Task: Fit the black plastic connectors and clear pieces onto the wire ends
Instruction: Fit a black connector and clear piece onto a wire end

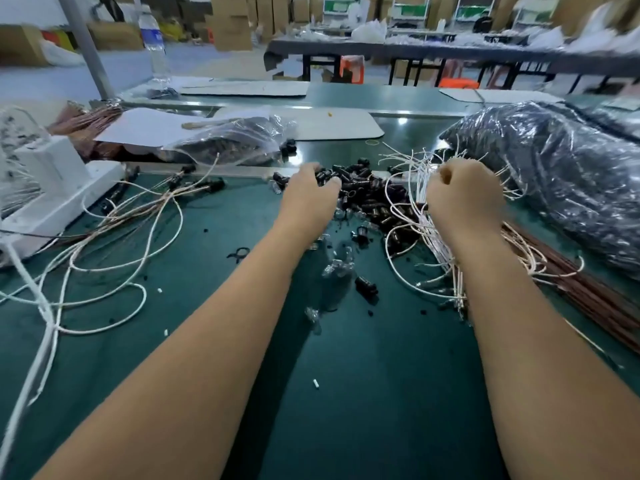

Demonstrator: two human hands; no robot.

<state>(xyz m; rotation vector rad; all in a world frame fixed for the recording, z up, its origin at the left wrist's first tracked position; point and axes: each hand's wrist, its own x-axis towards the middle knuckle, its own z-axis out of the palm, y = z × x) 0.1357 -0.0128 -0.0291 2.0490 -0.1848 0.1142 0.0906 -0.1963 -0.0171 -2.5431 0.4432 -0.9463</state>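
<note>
A heap of black plastic connectors (pixel 367 192) lies in the middle of the green table (pixel 207 341). My left hand (pixel 308 195) rests on the heap's left edge, fingers curled into the connectors; what it holds is hidden. My right hand (pixel 464 195) is closed in a fist on a bundle of white wires (pixel 433 237) just right of the heap. Small clear pieces (pixel 337 268) lie scattered nearer to me, with a single black connector (pixel 366 285) beside them. Finished wires with black connectors (pixel 194 185) lie spread out at the left.
A big clear bag of black parts (pixel 561 174) fills the right side. A smaller bag (pixel 235 140) lies behind the heap. A white box (pixel 52 192) stands at the left, brown wires (pixel 588 289) lie at the right, and a water bottle (pixel 156 43) stands at the back.
</note>
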